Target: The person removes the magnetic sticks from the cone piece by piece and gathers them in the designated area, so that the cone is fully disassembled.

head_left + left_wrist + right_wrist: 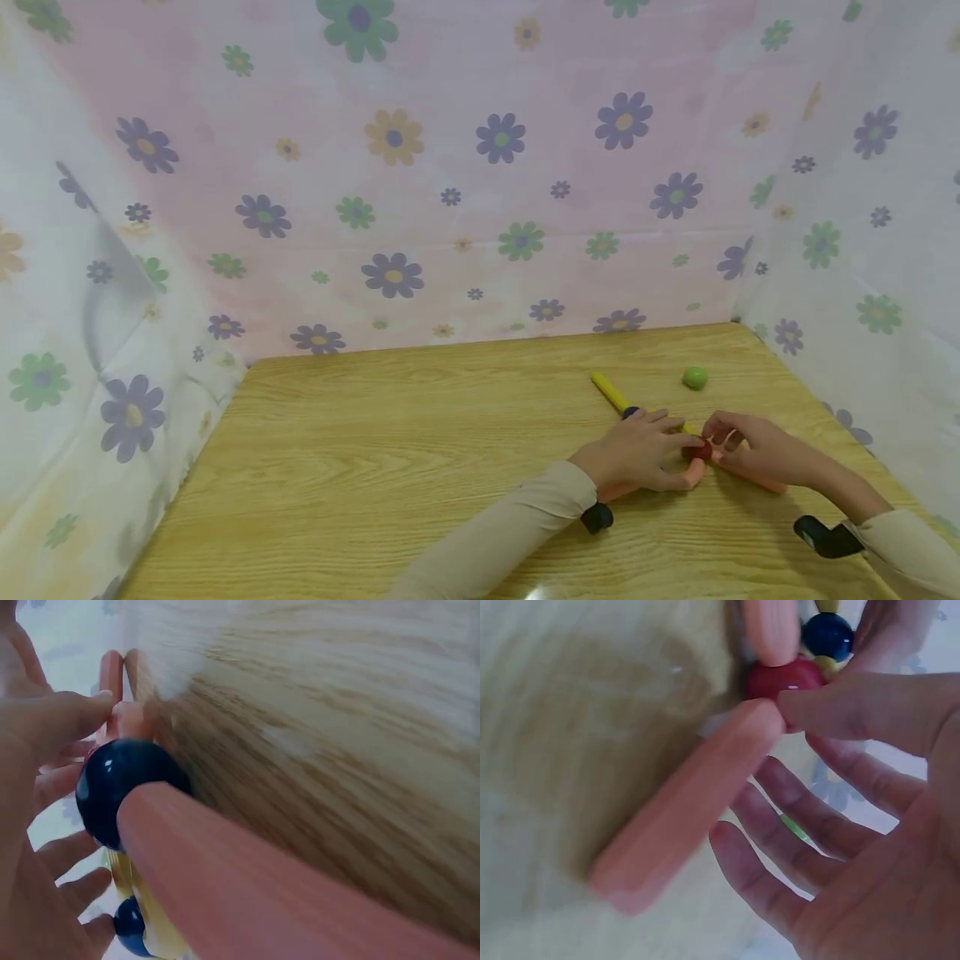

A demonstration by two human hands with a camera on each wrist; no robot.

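Note:
A linked construction of sticks and balls lies on the wooden table. It has salmon-pink sticks point(682, 814), yellow sticks point(610, 392), dark blue balls point(101, 791) and a red ball point(780, 679). My left hand point(637, 450) spreads over it, its index fingertip on the red ball and its thumb against a salmon stick point(696, 473). With thumb and index finger, my right hand point(761, 450) pinches the red ball beside the end of another salmon stick; its other fingers stay loosely bent. In the head view the left hand hides part of the construction.
Behind the hands, a small green roundish object point(695, 377) sits on the table point(375, 450). Flowered cloth point(450, 167) rises along the back and both sides. Black wrist camera mounts point(828, 537) hang below the sleeves.

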